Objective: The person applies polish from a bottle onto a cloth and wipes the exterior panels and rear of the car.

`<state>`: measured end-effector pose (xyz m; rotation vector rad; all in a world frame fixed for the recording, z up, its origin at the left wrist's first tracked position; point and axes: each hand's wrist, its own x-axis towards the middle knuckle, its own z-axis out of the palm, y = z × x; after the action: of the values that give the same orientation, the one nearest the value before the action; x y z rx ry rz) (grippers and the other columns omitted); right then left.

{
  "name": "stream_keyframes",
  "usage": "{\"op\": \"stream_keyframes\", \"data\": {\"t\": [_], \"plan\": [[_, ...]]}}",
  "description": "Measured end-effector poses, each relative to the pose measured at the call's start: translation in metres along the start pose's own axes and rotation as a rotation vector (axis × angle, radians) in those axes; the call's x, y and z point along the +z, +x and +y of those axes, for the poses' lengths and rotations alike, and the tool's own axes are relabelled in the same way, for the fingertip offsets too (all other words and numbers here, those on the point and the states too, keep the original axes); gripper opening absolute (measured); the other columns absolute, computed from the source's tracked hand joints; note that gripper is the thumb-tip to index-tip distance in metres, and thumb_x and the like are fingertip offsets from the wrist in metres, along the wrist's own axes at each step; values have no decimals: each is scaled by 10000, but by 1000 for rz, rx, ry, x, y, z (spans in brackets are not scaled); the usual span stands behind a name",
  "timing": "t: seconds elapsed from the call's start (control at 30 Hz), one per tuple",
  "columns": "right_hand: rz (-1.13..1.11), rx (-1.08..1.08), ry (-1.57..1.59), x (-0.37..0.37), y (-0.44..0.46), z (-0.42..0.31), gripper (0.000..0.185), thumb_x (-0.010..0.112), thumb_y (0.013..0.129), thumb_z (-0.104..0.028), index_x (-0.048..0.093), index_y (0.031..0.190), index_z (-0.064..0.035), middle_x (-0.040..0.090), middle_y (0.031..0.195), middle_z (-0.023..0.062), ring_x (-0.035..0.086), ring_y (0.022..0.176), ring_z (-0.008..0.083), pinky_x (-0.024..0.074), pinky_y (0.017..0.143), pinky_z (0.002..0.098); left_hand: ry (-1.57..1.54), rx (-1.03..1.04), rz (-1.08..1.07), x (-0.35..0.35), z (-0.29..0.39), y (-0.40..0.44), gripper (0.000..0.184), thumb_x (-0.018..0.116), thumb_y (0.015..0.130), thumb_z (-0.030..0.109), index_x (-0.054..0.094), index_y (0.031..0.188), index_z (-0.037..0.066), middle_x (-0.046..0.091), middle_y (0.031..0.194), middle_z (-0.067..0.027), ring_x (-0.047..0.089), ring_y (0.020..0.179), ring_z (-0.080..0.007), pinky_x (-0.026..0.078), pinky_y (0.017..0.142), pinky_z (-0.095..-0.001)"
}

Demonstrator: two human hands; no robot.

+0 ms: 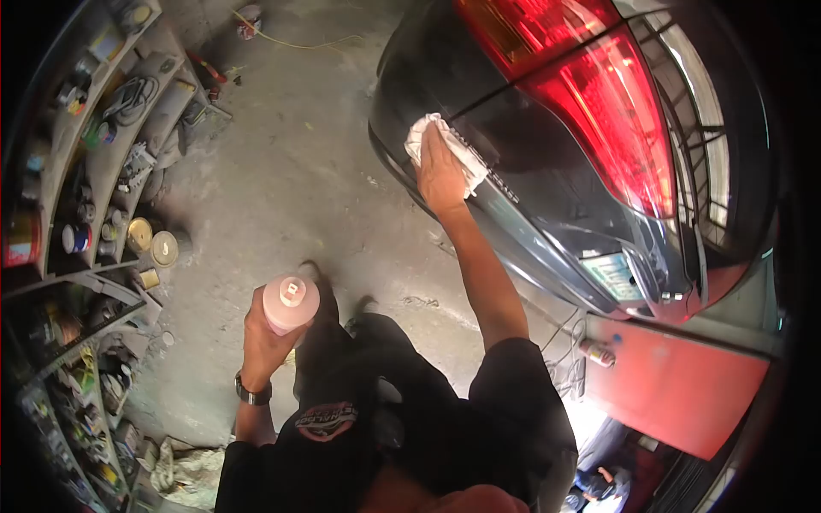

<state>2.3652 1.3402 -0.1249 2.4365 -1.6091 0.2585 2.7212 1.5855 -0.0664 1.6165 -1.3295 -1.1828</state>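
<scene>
My left hand [263, 335] is wrapped round a pinkish plastic bottle [292, 306] with a light cap, held upright over the floor, and a dark watch is on that wrist. My right hand [441, 178] presses a white cloth [421, 137] flat against the rear corner of a dark car [513, 141]. The fingers lie over the cloth, pointing up in the view. Right of the cloth, the red tail light [590, 103] glows in bright light. A licence plate [612, 275] shows lower on the car.
Shelves [128, 128] crowded with tools and cans line the left side. Two round cans [165, 249] stand beside them. A red panel [676, 376] with a small bottle [597, 353] on it is at the lower right. Crumpled fabric [190, 474] lies at the lower left.
</scene>
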Motion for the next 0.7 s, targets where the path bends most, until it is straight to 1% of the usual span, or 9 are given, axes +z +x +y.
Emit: {"op": "stream_keyframes", "data": {"t": [0.17,0.3,0.37,0.4,0.43,0.47,0.5,0.57,0.7], "plan": [[-7,71,58,-21,-92,48,793,685,777,-23,411,1519,26,427,1572,194,445,1426,361,384,1168,455,-34,7,-69,-8,13,1,676,915,739,174,541,1275,3,716,1138,-177,717,1052,-290,566,891,-390],[87,204,-67,-15,-209,104,758,596,818,47,386,1545,5,391,1603,186,405,1471,320,324,1231,415,-50,61,-125,-16,14,-13,670,906,763,189,539,1289,-5,717,1149,-172,716,1064,-268,563,908,-380],[258,576,327,-2,-274,131,655,530,910,86,369,1543,30,414,1570,231,398,1476,324,268,1260,374,-42,106,-157,-21,15,-21,660,901,772,187,538,1289,-7,716,1152,-171,715,1069,-267,561,913,-375],[314,658,147,-25,-296,128,577,514,974,49,373,1533,42,487,1504,254,451,1432,336,314,1223,392,-16,136,-178,-23,14,-26,656,898,776,185,537,1288,-9,716,1155,-170,714,1071,-265,560,916,-374],[457,810,116,-34,-320,133,481,504,1070,-219,452,1450,71,537,1409,321,531,1319,443,421,1122,451,17,167,-201,-24,14,-30,651,895,781,184,536,1288,-10,716,1158,-169,713,1073,-262,559,919,-372],[29,1382,253,-57,-339,143,488,483,1087,-302,488,1401,72,609,1317,308,639,1155,451,519,977,484,51,199,-224,-27,15,-35,646,891,786,182,534,1288,-12,716,1161,-168,712,1075,-260,558,922,-371],[414,1503,745,-45,-377,144,511,495,1084,-360,504,1386,52,632,1309,259,688,1063,409,572,890,495,64,212,-259,-30,19,-41,644,890,788,182,533,1287,-15,715,1163,-167,709,1077,-257,555,927,-370],[756,1384,1411,-58,-406,93,518,464,1094,-384,505,1410,24,628,1344,210,671,1144,346,565,963,473,84,243,-329,-32,29,-52,641,888,794,183,530,1285,-20,712,1166,-166,705,1080,-251,550,936,-368],[1033,974,2280,-68,-429,-37,559,412,1081,-426,491,1474,-35,584,1448,164,575,1307,360,454,1126,521,63,289,-413,-27,24,-77,661,883,803,183,521,1316,-25,703,1182,-165,695,1098,-242,533,966,-362]]}}
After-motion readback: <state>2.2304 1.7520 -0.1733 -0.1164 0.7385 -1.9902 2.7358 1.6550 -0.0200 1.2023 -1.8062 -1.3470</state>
